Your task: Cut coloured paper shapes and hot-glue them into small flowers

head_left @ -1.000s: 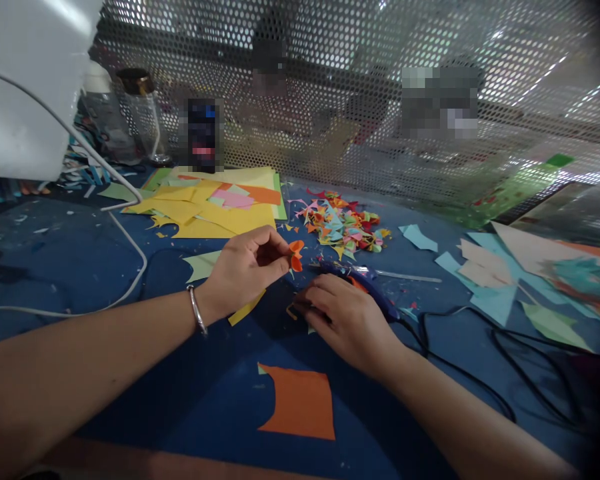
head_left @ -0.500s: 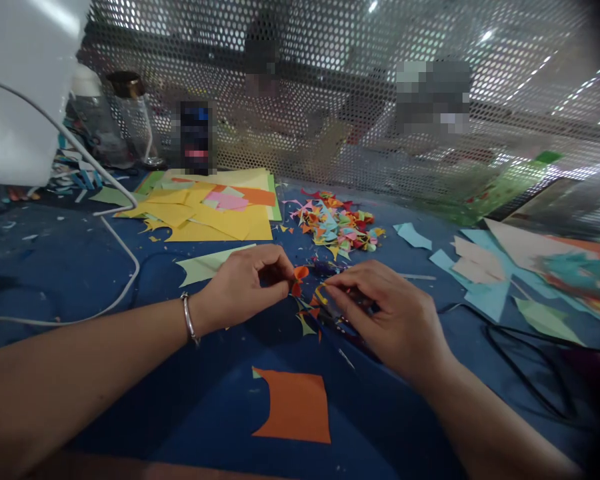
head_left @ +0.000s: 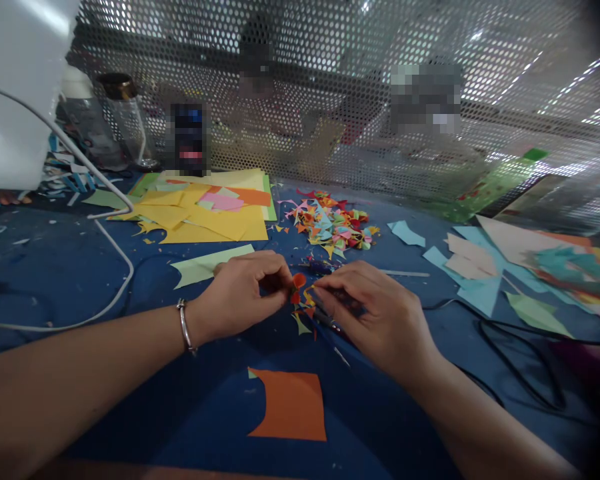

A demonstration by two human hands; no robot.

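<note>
Between the thumb and forefinger of my left hand [head_left: 247, 290] is a small orange paper flower [head_left: 298, 287], its petals facing right. My right hand [head_left: 375, 313] pinches a thin curled yellow paper strip [head_left: 309, 293], which is close beside the flower; whether the two touch I cannot tell. Below the fingertips lie small paper scraps [head_left: 301, 324] and a slim pen-like tool [head_left: 341, 353], partly hidden by my right hand. Nearer to me, an orange paper piece [head_left: 293, 405] with a curved cut edge rests on the blue table.
Yellow and green paper sheets [head_left: 215, 227] are stacked at the back left, beside a heap of colourful scraps [head_left: 333, 223]. A white lamp [head_left: 20, 100] with its cable stands left. Blue and pink paper [head_left: 473, 267] and a black cable [head_left: 520, 373] lie right. Behind rises a perforated metal screen [head_left: 325, 60].
My right hand has come slightly left with the yellow strip, nearer the orange flower. The flower has turned a little in my left fingers. The whole view has shifted slightly.
</note>
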